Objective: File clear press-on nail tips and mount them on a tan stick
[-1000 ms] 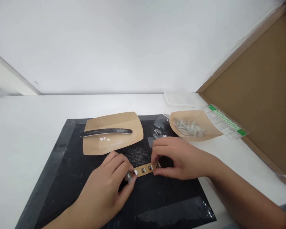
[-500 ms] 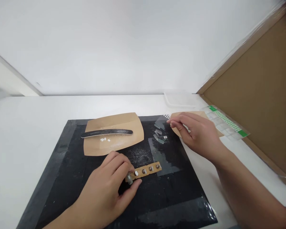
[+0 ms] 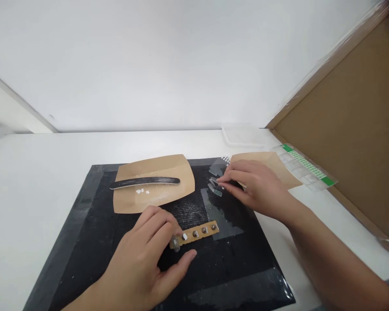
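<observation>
- Lying at a slant on the black mat (image 3: 233, 268), the tan strip (image 3: 200, 233) has its long axis running rightward and a bit away from the person.
- The left hand (image 3: 145, 250) is easily the nearer one to it: fingers curled together right at the strip's left end, thumb sticking out well apart, so no thumb-and-finger pinch on that side.
- By those fingertips, at that same end, there's a stubby clear piece (image 3: 176, 244). Can't tell if the fingers are pressing on it or just brushing it.
- Rest of the strip has a little row of dark pegs (image 3: 204, 230), plus a white bit (image 3: 184, 237) next to the left fingers.
- The right hand (image 3: 261, 185) is off past the strip's right end and further away, over by the loose clear tips (image 3: 216, 192) on the mat. Thumb and index tips nearly meet; honestly can't tell if anything's between them.
- Most of those tips lie just left of its fingertips, so it's way closer to them than the other hand.
- It also partly covers the right tray (image 3: 280, 165), with a green-banded clear case (image 3: 306, 164) beside that.
- Beyond the left hand, a black file (image 3: 145, 182) lies across the left tray (image 3: 168, 162).
</observation>
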`<state>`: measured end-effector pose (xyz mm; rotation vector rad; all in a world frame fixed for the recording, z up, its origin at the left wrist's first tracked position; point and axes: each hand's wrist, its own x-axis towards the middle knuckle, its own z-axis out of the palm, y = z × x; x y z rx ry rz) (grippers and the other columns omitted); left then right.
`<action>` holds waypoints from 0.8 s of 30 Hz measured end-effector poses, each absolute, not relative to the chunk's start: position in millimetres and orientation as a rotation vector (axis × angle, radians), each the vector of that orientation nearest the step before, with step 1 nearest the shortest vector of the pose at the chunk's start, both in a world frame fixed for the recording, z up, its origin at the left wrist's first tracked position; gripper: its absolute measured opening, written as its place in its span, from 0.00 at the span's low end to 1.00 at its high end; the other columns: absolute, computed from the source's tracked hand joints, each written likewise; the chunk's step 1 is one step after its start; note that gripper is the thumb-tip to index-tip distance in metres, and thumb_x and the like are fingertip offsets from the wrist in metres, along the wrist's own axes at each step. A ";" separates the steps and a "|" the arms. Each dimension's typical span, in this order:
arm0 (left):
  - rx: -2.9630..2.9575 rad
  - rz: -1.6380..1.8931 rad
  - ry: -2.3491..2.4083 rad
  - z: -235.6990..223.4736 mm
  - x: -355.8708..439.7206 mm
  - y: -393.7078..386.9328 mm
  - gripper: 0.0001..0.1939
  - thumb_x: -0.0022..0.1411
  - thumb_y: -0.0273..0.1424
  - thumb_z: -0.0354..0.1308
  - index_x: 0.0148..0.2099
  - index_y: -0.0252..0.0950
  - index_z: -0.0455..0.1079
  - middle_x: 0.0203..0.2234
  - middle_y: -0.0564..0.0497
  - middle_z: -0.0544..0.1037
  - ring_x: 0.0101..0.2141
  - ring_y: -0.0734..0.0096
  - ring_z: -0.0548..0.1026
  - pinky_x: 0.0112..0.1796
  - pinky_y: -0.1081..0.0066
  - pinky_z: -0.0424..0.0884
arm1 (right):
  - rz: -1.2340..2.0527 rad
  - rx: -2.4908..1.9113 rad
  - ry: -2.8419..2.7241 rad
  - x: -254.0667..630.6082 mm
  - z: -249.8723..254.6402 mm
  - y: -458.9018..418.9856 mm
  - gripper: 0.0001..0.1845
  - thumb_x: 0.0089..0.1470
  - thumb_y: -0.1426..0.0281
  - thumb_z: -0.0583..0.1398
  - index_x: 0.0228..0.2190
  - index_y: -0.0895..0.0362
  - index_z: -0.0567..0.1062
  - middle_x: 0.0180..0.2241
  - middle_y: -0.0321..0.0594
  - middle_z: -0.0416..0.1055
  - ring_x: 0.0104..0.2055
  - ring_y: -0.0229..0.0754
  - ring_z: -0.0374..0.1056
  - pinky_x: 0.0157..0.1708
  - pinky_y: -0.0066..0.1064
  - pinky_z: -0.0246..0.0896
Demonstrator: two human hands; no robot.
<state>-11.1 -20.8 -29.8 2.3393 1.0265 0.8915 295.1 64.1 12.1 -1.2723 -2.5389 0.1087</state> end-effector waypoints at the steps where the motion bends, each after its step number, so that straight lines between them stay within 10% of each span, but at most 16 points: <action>1: 2.340 0.898 1.027 -29.5 -11.2 -21.1 0.10 0.66 0.27 0.65 0.47 0.38 0.69 0.39 0.45 0.74 0.41 0.58 0.71 0.41 0.59 0.73 | 0.108 -1.257 -2.575 294.2 11.7 63.6 0.09 0.69 0.65 0.61 0.39 0.53 0.82 0.37 0.42 0.79 0.40 0.47 0.73 0.39 0.37 0.61; 24: 2.313 0.993 1.023 -29.6 -11.0 -20.8 0.09 0.66 0.25 0.65 0.45 0.37 0.68 0.37 0.45 0.74 0.40 0.59 0.71 0.41 0.59 0.71 | 0.324 -1.225 -2.547 279.6 7.2 53.6 0.08 0.72 0.68 0.56 0.38 0.54 0.72 0.39 0.41 0.76 0.40 0.44 0.70 0.40 0.36 0.60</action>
